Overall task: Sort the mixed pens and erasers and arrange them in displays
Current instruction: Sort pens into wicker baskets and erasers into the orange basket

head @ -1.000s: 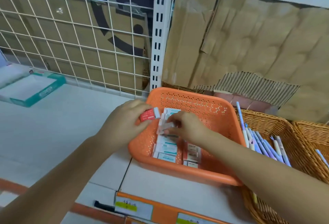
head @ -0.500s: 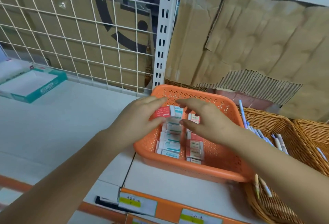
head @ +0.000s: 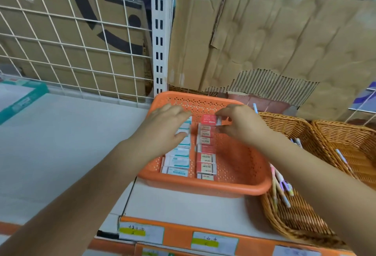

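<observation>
Head view shows your right hand [head: 242,125] pinching a red eraser [head: 208,119] at the far end of the right-hand row in the orange basket [head: 203,187]. Your left hand [head: 162,125] rests, fingers straight, on the teal erasers [head: 177,162], hiding the farthest ones; their print is blurred.

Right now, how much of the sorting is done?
Mostly done for erasers: in the orange basket, teal erasers form the left row, red erasers the right. In hand: the right hand pinches one red eraser at that row's far end; the left hand rests on the teal row. Left: pens lie jumbled in the wicker basket.
</observation>
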